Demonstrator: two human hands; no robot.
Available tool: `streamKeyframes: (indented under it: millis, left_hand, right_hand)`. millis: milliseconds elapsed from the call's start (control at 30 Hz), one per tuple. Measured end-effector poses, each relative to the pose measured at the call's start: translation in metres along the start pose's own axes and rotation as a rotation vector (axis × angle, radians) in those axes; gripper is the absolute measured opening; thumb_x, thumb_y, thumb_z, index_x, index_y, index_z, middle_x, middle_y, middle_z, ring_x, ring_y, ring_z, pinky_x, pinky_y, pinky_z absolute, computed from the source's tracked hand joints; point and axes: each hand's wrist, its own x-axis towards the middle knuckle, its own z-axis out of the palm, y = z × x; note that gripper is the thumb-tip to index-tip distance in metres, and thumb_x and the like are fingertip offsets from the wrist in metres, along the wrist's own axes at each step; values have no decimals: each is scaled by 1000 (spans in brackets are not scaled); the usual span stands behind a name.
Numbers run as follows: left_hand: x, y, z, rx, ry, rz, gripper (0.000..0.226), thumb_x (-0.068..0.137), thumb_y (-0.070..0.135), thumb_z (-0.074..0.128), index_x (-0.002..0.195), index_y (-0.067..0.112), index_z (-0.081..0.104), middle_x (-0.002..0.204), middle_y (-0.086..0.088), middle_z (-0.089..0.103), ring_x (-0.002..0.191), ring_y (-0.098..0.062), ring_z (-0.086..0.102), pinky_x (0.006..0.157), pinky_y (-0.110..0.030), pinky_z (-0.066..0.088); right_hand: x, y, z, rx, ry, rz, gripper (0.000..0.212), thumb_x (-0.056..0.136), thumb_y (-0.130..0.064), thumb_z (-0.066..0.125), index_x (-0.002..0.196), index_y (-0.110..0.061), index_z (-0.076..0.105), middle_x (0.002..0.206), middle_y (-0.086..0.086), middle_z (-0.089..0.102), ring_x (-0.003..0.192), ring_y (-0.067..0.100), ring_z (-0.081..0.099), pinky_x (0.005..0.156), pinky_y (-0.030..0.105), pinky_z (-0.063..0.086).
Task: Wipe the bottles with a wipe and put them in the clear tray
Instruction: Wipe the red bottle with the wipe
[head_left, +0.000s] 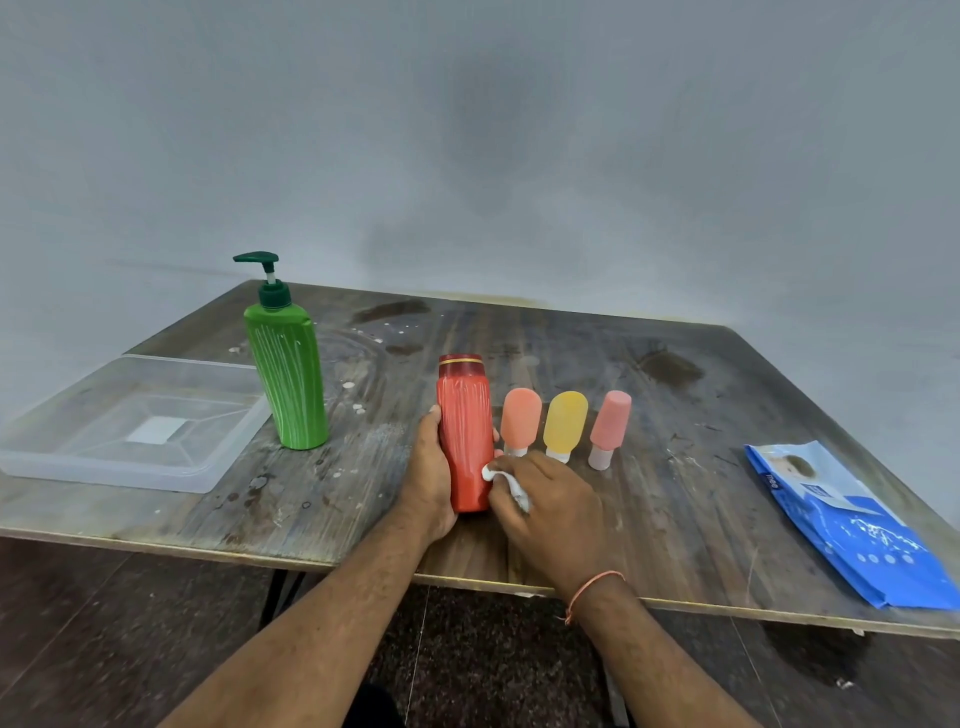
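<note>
While rubbing low on the red bottle (464, 436) at frame centre: left hand (427, 470) wrapped round its side, fingers closed on it; right hand (550, 506) bunched tight on the white wipe (506, 480), pressed to the lower right flank. Clear tray (130, 423) waiting empty at left on the worktop (675, 467). Likely risk: a sideways swipe toppling the three small bottles (565, 423) just beside, or slipping from a wet grip.

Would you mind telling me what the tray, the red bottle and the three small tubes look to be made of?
The clear tray looks like thin, frosted, see-through plastic; the table grain shows through it. The red bottle seems glossy hard plastic, with bright streaks on it. The three small tubes look matte and soft, perhaps silicone; that is uncertain.
</note>
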Motion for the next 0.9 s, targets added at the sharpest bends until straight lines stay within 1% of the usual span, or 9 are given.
streamKeyframes:
  millis: [100,167,267,433,500,600,667,767,900]
  left_hand:
    - [-1,0,-1,14,-11,-10,74,107,59,25,118,1,69,94,-17,73,81,-26,72,80,-40,59]
    - [-1,1,-1,23,-6,-11,73,107,59,25,116,2,69,95,-17,73,81,-26,72,79,-40,59]
    - [0,0,-1,53,17,1,72,108,60,25,120,3,69,97,-17,75,83,-26,74,79,-40,59]
    - [0,-1,-1,63,20,-9,73,107,60,26,118,3,70,97,-17,74,84,-26,72,83,-41,58]
    - [0,0,-2,69,26,-11,75,106,62,27,118,3,70,98,-18,74,84,-27,72,82,-42,58]
    - [1,-2,-3,99,35,1,74,106,62,27,120,4,70,100,-18,75,86,-27,74,82,-43,58]
    - [0,-1,-2,112,38,2,72,107,60,26,121,5,70,100,-17,75,87,-25,74,81,-41,58]
    - [0,-1,-2,95,20,-11,72,106,61,27,124,4,69,102,-18,74,87,-26,73,82,-42,58]
    - [-1,-1,-1,112,-3,-24,73,106,61,28,125,3,68,102,-19,74,88,-27,73,83,-42,58]
  right_hand:
    - [1,-2,-3,58,-28,-2,23,100,-28,67,118,-24,80,110,-8,77,96,12,70,81,31,59]
    - [0,-2,-4,73,-45,-21,21,98,-27,68,114,-25,81,109,-9,78,95,11,70,82,31,59]
    - [0,-1,-3,6,-29,-9,19,97,-28,66,109,-24,81,105,-10,78,93,9,68,80,30,59]
    - [0,-2,-3,46,-14,-11,22,100,-27,68,117,-23,80,110,-8,77,95,11,70,80,31,59]
    - [0,-3,-4,79,-19,-38,19,97,-26,70,111,-24,82,108,-10,78,95,10,71,82,30,59]
    - [-1,-2,-2,19,1,-43,16,95,-25,68,102,-23,82,102,-10,78,91,10,69,79,32,59]
    - [0,0,0,-24,7,-33,18,97,-26,66,107,-22,81,104,-8,77,92,12,69,79,33,59]
    - [0,0,0,36,-25,-28,21,100,-28,67,116,-25,80,109,-8,76,96,12,70,80,33,60]
    - [-2,-2,0,47,-6,-68,14,94,-25,71,103,-27,82,100,-11,76,89,13,69,77,33,58]
